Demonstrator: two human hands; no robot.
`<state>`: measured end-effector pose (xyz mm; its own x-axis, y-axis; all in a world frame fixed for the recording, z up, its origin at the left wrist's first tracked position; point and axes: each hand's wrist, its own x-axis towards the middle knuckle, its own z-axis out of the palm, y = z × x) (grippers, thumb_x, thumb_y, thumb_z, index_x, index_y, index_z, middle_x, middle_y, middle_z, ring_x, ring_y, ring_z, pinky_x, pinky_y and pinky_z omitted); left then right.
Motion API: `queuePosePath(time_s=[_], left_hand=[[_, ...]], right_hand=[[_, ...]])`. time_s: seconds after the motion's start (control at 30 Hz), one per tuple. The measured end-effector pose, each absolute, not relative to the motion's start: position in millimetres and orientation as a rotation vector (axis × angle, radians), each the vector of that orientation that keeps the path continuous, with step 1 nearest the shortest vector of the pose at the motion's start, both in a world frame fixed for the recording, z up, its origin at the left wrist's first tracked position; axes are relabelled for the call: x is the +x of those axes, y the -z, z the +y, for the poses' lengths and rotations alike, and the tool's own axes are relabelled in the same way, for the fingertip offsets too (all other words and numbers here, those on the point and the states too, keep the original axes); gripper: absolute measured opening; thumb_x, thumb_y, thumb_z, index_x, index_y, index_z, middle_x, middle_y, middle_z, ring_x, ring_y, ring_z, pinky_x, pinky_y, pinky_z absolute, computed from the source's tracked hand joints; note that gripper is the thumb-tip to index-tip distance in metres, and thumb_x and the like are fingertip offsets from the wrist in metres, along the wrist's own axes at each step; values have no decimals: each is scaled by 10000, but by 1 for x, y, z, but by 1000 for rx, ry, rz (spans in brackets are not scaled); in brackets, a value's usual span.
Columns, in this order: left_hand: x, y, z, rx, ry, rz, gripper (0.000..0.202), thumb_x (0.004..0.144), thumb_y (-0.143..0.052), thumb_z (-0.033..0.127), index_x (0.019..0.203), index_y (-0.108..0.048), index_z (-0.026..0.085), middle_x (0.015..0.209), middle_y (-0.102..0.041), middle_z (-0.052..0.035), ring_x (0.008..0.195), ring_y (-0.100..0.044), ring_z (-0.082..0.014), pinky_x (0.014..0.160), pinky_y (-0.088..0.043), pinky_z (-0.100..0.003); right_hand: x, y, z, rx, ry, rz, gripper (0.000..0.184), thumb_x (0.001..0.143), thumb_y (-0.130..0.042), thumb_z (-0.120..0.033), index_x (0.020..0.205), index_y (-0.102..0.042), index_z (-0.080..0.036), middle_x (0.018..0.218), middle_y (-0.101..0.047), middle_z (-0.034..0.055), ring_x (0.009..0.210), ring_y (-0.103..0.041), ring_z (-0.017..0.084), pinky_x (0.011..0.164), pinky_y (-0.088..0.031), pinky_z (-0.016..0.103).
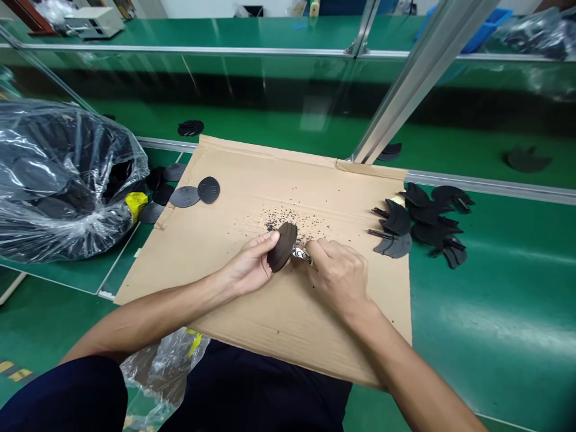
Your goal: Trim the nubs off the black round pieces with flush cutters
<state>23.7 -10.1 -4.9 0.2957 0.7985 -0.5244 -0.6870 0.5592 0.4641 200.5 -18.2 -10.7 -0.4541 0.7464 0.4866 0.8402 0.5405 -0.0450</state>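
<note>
Trousers (265,387) fill the bottom centre of the frame, with crumpled plastic (157,367) just left of them. Above, cardboard (220,321) spreads over the middle, and our two hands meet there. Our left hand (252,264), reaching in from the lower left, grips a black piece (282,247) by its left side at the centre of the frame, tilted on edge. Our right hand (339,273), just right of it, is closed round small metal cutters (300,254), their head at the piece's right edge; whether the jaws bite, we cannot tell.

Our step seems to be trimming that edge. To do it well, we should brace the piece firmly, leave the left fingertips clear of the blades, lay the cutters flat along the rim and take small bites, turning the piece rather than twisting the wrist. Offcuts are best dropped onto the cardboard, where black crumbs (272,223) lie scattered just beyond.

Farther off, two discs (209,190) touch left of centre, near a clear bag (67,180) at the left edge. Black parts (429,216) heap at right, partly on the cardboard, partly on the green table (495,288). A metal post (414,78) slants to the upper right, and a shelf (252,35) runs across the top.
</note>
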Motion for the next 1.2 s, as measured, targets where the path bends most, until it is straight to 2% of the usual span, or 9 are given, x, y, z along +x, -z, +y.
queuePosePath(time_s=[0.13, 0.23, 0.43, 0.6, 0.77, 1.2], left_hand=[[20, 7, -7, 255, -1045, 823, 21, 850, -718, 142, 847, -698, 136, 786, -723, -12, 627, -650, -79, 613, -548, -168], [13, 7, -3, 397, -1055, 881, 111, 793, -759, 194, 885, -729, 140, 803, -728, -16, 662, -648, -95, 620, -517, -183], [7, 5, -8, 955, -835, 916, 320, 774, -767, 233, 1090, -767, 185, 889, -747, -33, 787, -653, -149, 759, -502, -256], [9, 10, -16, 1143, -756, 897, 511, 822, -741, 230, 1327, -660, 218, 770, -627, 21, 698, -572, -117, 678, -461, -233], [9, 13, -14, 1121, -816, 923, 535, 825, -746, 234, 1346, -633, 196, 724, -568, 39, 680, -553, -117, 680, -454, -236], [8, 14, -10, 913, -758, 859, 538, 790, -781, 264, 1307, -658, 187, 800, -704, -3, 709, -623, -134, 734, -478, -261]], right_hand=[[205, 14, -16, -1328, 237, -2317, 191, 911, -519, -121, 777, -627, -206, 644, -593, 14, 624, -444, 168, 598, -271, 313], [209, 14, -13, -1412, 281, -2302, 165, 858, -541, -82, 781, -624, -201, 670, -612, 28, 651, -469, 180, 609, -273, 321], [212, 15, -8, -1524, 405, -2324, 83, 900, -593, -172, 836, -646, -182, 758, -659, 71, 727, -507, 222, 672, -300, 348], [210, 16, -9, -1571, 368, -2341, 62, 899, -615, -188, 859, -656, -165, 787, -657, 96, 761, -499, 242, 679, -271, 363], [212, 15, -9, -1567, 399, -2357, 83, 929, -603, -212, 908, -668, -166, 800, -665, 94, 767, -498, 246, 690, -274, 363], [211, 16, -9, -1536, 268, -2361, 91, 926, -611, -220, 952, -671, -157, 832, -676, 95, 800, -513, 248, 696, -276, 355]])
